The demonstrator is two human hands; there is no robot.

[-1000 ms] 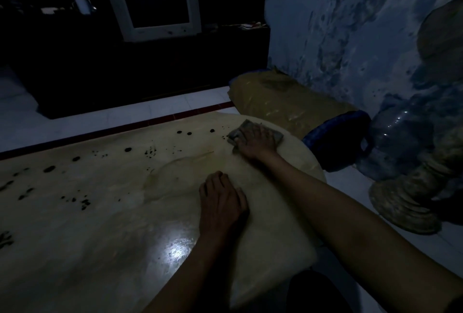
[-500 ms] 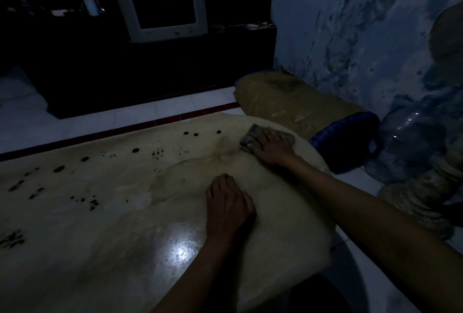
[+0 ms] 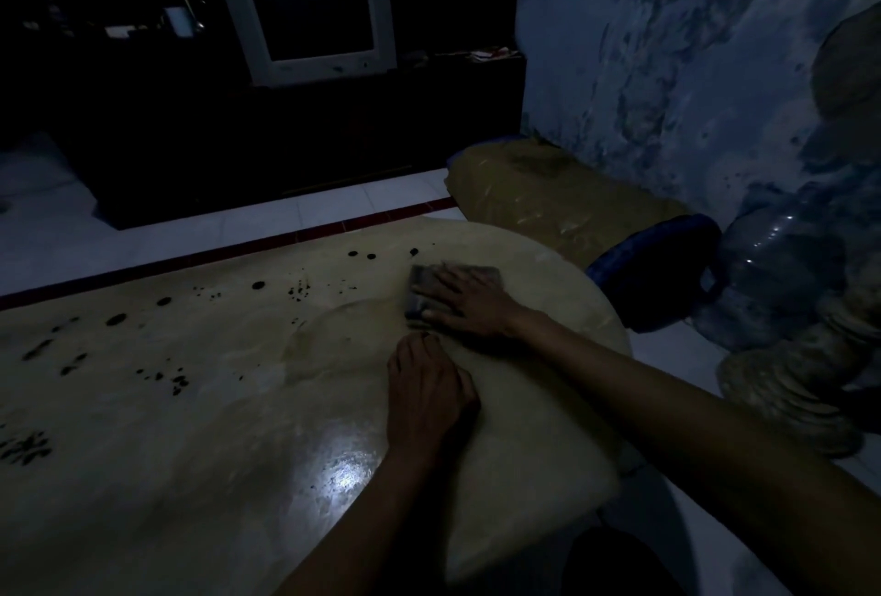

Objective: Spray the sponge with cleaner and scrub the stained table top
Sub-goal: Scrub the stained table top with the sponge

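Observation:
A pale table top with rounded right end fills the lower left of the dim view. Dark ink-like stains dot its far and left parts. My right hand presses flat on a grey sponge near the table's far right end, fingers spread over it. My left hand rests palm down on the table just in front of the sponge, holding nothing. A wet smeared patch lies left of the two hands. No cleaner bottle is in view.
A white old monitor stands on a dark cabinet at the back. To the right lie a tan sack, a blue container and a clear water jug against the stained blue wall.
My right hand slid the sponge leftward and toward me, closer to my left hand. The left hand stayed put on the table.

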